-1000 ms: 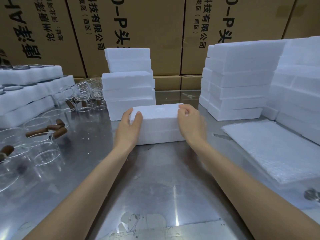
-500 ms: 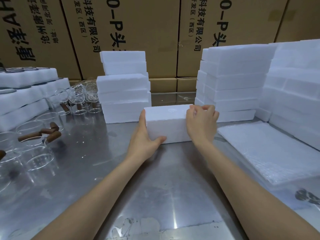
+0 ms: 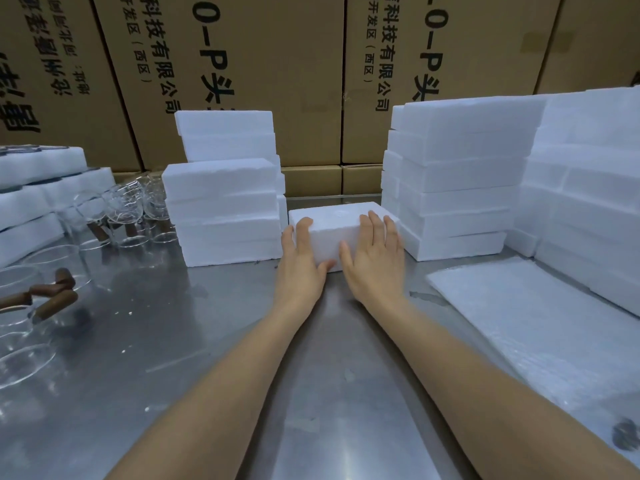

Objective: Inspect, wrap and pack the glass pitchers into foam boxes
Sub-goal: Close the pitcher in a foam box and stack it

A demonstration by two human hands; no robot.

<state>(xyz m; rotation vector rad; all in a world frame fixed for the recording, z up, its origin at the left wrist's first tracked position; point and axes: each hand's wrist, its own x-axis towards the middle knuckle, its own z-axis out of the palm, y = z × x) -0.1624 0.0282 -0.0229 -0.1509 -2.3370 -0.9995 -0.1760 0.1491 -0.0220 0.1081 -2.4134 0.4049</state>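
A closed white foam box (image 3: 334,220) lies end-on on the steel table, in the gap between two foam stacks. My left hand (image 3: 300,261) lies against its near left corner, fingers straight, thumb along the bottom edge. My right hand (image 3: 375,252) presses flat on its near face and top, fingers spread. Clear glass pitchers with brown wooden handles (image 3: 52,299) stand at the left, with more glass (image 3: 117,216) further back.
Foam box stacks stand at centre left (image 3: 225,209), centre right (image 3: 457,174) and far right (image 3: 588,188). A pile of white foam wrap sheets (image 3: 540,327) lies at the right. Foam trays (image 3: 31,195) sit far left. Cardboard cartons (image 3: 277,64) wall the back.
The foam box has been turned and pushed away from me into the gap between the stacks. Both hands went with it and now lie flat on its near end.
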